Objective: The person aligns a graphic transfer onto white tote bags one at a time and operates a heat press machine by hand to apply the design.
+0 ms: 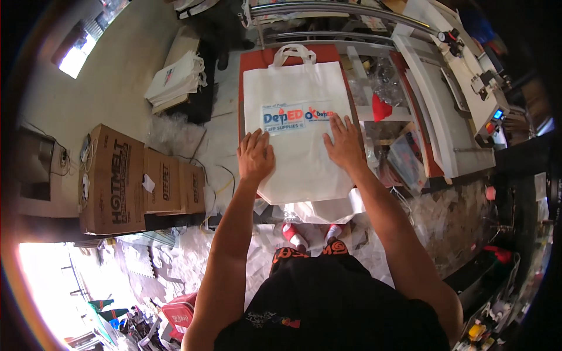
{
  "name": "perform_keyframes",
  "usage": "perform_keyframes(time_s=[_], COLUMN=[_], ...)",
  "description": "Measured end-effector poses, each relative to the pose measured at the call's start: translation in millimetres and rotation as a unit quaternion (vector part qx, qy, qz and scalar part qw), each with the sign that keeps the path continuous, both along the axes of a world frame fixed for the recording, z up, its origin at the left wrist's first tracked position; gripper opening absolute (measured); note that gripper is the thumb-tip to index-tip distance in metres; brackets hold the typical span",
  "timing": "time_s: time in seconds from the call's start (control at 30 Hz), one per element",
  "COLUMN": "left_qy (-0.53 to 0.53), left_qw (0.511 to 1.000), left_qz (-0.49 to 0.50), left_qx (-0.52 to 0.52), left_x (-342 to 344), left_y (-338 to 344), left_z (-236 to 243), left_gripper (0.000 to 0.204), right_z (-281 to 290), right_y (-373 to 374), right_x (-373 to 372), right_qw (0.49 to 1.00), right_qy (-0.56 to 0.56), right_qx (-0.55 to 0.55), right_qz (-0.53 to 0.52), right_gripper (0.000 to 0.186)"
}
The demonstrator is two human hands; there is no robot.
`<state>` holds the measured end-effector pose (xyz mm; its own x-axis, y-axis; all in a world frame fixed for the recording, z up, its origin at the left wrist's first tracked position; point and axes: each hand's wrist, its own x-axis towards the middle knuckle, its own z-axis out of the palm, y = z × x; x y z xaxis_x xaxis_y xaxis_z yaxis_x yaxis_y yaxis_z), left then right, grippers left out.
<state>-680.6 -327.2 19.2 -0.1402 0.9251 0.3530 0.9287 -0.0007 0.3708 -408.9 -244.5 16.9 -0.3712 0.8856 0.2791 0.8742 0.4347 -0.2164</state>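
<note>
A white cloth tote bag (304,167) lies flat on a reddish-brown board (250,61), its two handles (294,54) at the far end. Across its middle runs a printed transfer (284,119) in blue and red, with a film-like sheen at its edges. My left hand (256,157) rests on the bag's left side, fingers extended just below the print. On the other side, my right hand (344,143) lies with its fingers spread, the fingertips at the print's right end. Neither hand grips anything. More white cloth (328,210) hangs below the bag's near edge.
A heat press machine (468,99) with gauge and control box stands at right, metal rails (339,10) across the back. At left are cardboard boxes (120,181) and a stack of white bags (175,82). A red cloth-like piece (381,107) and clear plastic lie right of the board.
</note>
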Motion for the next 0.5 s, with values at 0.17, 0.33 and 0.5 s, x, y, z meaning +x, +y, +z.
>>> perform_keyframes(time_s=[0.17, 0.33, 0.5], left_qy=[-0.004, -0.211, -0.224], left_qw=[1.000, 0.977, 0.966], left_qz=[-0.014, -0.023, 0.049], left_qx=[0.022, 0.029, 0.121], left_x=[-1, -12, -43], left_y=[1, 13, -24], left_z=[0, 2, 32], left_gripper=[0.044, 0.046, 0.038], right_z=[0, 8, 29], right_y=[-2, 2, 7], right_x=[2, 8, 64], right_qw=[1.000, 0.998, 0.956], right_qy=[0.015, 0.068, 0.239], right_qx=[0.011, 0.001, 0.168], right_qz=[-0.003, -0.011, -0.004], right_gripper=[0.061, 0.059, 0.050])
